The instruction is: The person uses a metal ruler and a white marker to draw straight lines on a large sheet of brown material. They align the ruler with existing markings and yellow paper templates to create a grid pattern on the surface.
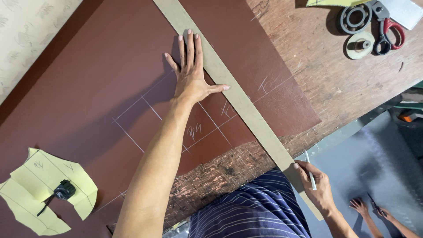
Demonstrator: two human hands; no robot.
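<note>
Head view: left hand (190, 72), fingers spread flat, pins the straightedge (233, 94) on brown leather (88, 79). Right hand (315, 185), at the straightedge's near end, grips a white marker (310, 175); marking looks underway, demanding a steady edge.

A worn wooden workbench (335, 83) carries a brown leather sheet (88, 88), red-handled scissors (387, 31) and two metal rings (354, 18).

My left hand (191, 72) and right hand (318, 187) are bare, forearms unsleeved; lower middle of the frame, my navy white-striped cloth garment (253, 211).
</note>
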